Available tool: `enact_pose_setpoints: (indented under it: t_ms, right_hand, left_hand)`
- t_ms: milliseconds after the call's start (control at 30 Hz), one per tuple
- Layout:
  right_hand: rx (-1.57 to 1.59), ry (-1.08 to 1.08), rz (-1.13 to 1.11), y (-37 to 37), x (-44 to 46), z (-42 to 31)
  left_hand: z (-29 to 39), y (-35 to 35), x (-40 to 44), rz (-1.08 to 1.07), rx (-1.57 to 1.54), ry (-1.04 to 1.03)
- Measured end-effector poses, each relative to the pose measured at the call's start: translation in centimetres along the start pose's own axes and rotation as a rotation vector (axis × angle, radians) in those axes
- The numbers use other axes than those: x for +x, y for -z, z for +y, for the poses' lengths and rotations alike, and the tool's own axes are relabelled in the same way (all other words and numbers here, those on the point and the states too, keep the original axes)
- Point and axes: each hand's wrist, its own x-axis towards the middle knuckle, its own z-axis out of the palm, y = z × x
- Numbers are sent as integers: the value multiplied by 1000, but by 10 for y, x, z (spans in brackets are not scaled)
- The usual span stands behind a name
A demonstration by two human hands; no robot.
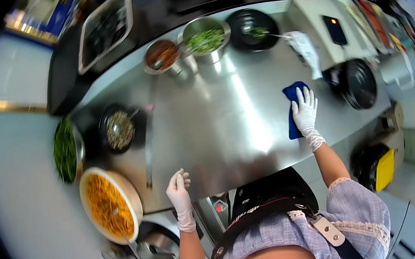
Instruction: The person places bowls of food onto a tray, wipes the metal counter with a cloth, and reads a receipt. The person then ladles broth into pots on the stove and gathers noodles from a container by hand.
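My right hand (pixel 306 111), in a white glove, lies flat with its fingers spread on a folded dark blue cloth (pixel 294 130). The cloth rests on the right part of the steel worktop (pixel 207 129). Near the worktop's front edge is my left hand (pixel 178 188), also gloved in white. Its fingers are curled in against the thumb, and nothing shows in them. To its left stands a large white bowl (pixel 136 204) of shredded orange food with a utensil in it.
Along the back are a steel pot of reddish food (pixel 163 55), a pot of chopped greens (pixel 206 41) and a black bowl (pixel 252 29). Stacked black bowls (pixel 359 84) stand right. At left are a black bowl of small pieces (pixel 120 130) and a bowl of greens (pixel 65 151).
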Motion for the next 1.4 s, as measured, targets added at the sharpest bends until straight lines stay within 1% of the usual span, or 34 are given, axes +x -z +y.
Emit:
enact_pose_setpoints:
  t_ms: [33, 100, 167, 233, 267, 300, 333, 367, 400, 433, 467, 500, 533, 567, 600, 633, 700, 733, 767, 833, 867, 900, 933, 967, 1000, 1033, 1100, 1167, 1233, 1267, 1300, 1333, 1367, 1400]
  right_hand:
    - [-34, -113, -8, 6, -8, 31]
    - [-95, -281, 42, 15, -29, 71]
    - [-139, -462, 73, 24, -45, 84]
    - [-171, -614, 163, 22, -49, 87]
    - [-135, -666, 177, 24, -46, 85]
    - [-115, -719, 172, 22, -43, 83]
    - [-79, -751, 171, 19, -40, 83]
    - [36, -785, 134, 18, -38, 87]
    - [293, -827, 87, 33, -38, 94]
    - [501, -818, 94, 43, -44, 103]
    - [595, -745, 128, 57, -53, 114]
    - [664, -602, 268, 68, -66, 126]
    - [643, -528, 231, 83, -78, 142]
    - [619, -450, 191, 97, -92, 162]
    - [667, -446, 168, 107, -106, 185]
    - [715, -439, 141, 113, -122, 209]
    - [730, -538, 144, 124, -156, 258]
    - [779, -592, 125, 126, -172, 284]
    - [824, -645, 104, 126, -190, 312]
    - [827, -776, -15, 126, -223, 365]
    - [812, -841, -18, 118, -238, 389]
    - [810, -841, -12, 119, -247, 408]
    - [903, -956, -51, 121, -251, 428]
    - [998, -1067, -91, 120, -254, 446]
    - [1060, -1050, -40, 111, -257, 464]
    - [1062, -1035, -35, 111, -253, 480]
    - [1100, -966, -73, 111, -241, 507]
    - [1099, -935, -40, 116, -219, 531]
    - [1079, -835, -171, 117, -200, 559]
    - [1069, -868, -141, 127, -186, 573]
    - [958, -719, -200, 146, -169, 587]
    - [845, -568, -267, 159, -156, 602]
    - [837, -590, -256, 162, -146, 619]
    - [785, -546, -317, 167, -134, 640]
  left_hand:
    - [2, -14, 1, -60, 5, -24]
    - [6, -42, -2, -159, 72, -32]
    - [1, -73, -3, -293, 70, -14]
    - [-4, -112, -9, -399, 142, -86]
    - [-4, -137, -16, -412, 151, -137]
    - [-5, -162, -17, -452, 287, -332]
    - [-7, -183, -25, -494, 356, -401]
    - [9, -210, -44, -532, 420, -473]
    - [13, -235, -54, -594, 513, -571]
    - [17, -261, -65, -577, 585, -745]
    - [23, -286, -79, -573, 598, -891]
    - [30, -311, -91, -559, 606, -1037]
    - [33, -334, -101, -566, 600, -1055]
    - [35, -358, -112, -602, 638, -1128]
    - [35, -383, -123, -630, 675, -1197]
    - [32, -405, -131, -621, 715, -1194]
    - [19, -445, -140, -592, 862, -1172]
    - [6, -464, -139, -607, 908, -1124]
    - [-3, -478, -137, -558, 887, -1075]
    - [-2, -501, -142, -495, 846, -933]
    - [-1, -511, -144, -438, 826, -966]
    - [-2, -519, -149, -382, 807, -995]
    - [2, -528, -158, -334, 845, -968]
    - [-2, -534, -159, -289, 882, -992]
    - [-2, -540, -169, -244, 944, -998]
    - [-1, -545, -178, -195, 1007, -1002]
    - [-15, -550, -180, -204, 1157, -976]
    - [-20, -559, -182, -256, 1200, -597]
    - [-32, -569, -191, -162, 2020, -977]
    - [24, -599, -228, -515, 1983, -830]
    - [71, -634, -266, -858, 1921, -658]
    - [70, -662, -277, -830, 1804, -716]
    - [84, -697, -296, -938, 1650, -719]
    - [87, -731, -309, -990, 1481, -765]
